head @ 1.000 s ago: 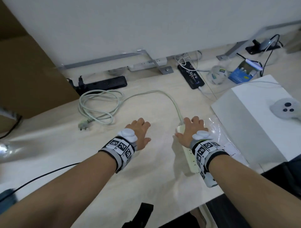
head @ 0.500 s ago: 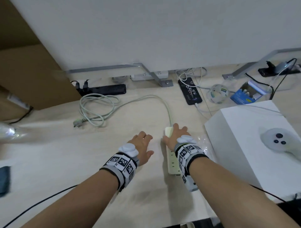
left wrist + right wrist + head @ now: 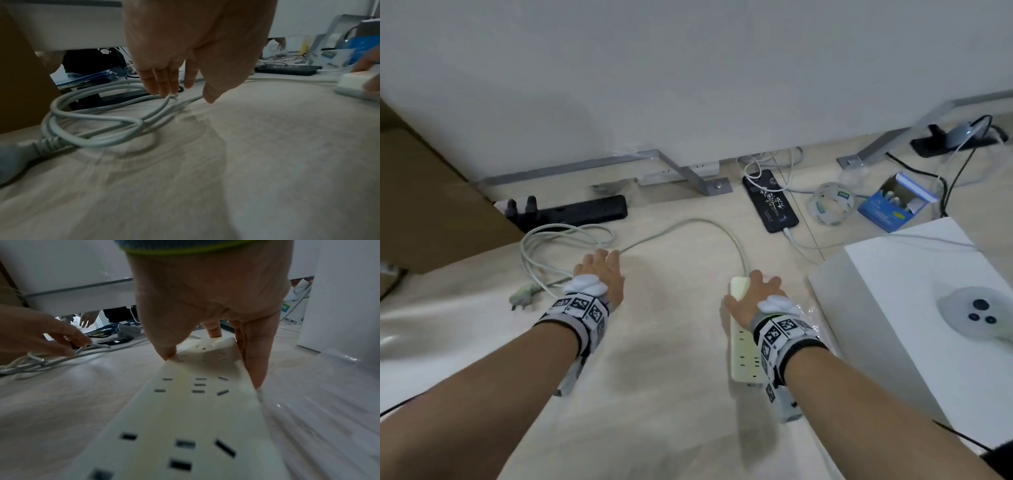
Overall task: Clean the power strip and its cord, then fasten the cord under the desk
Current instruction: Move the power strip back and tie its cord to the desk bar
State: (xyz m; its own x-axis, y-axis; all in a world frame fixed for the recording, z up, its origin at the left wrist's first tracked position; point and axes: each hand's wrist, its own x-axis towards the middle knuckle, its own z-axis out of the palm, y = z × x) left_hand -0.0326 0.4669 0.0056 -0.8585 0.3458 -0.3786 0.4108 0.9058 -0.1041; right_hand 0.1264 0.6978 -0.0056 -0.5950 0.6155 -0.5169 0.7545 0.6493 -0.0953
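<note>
A white power strip (image 3: 742, 356) lies flat on the pale floor, sockets up. My right hand (image 3: 753, 291) grips its far end, with the thumb on the left edge and the fingers (image 3: 255, 369) down the right edge. Its grey-white cord (image 3: 709, 224) arcs from that end over to a loose coil (image 3: 565, 240) on the left, ending in a plug (image 3: 522, 298). My left hand (image 3: 601, 263) is over the coil's right side. Its straight fingers (image 3: 164, 87) point down and touch a cord loop (image 3: 92, 118), with the thumb held apart.
A black power strip (image 3: 571, 212) lies behind the coil, by a metal desk foot (image 3: 688, 173). A phone (image 3: 770, 202), a tape roll (image 3: 830, 205) and a blue box (image 3: 893, 202) sit at the back right. A white box (image 3: 893, 308) carrying a controller (image 3: 976, 313) stands right of my hand. Cardboard (image 3: 431, 192) leans at the left.
My left hand has moved forward and left, away from the right one, onto the cord coil. The right hand stays on the power strip's far end.
</note>
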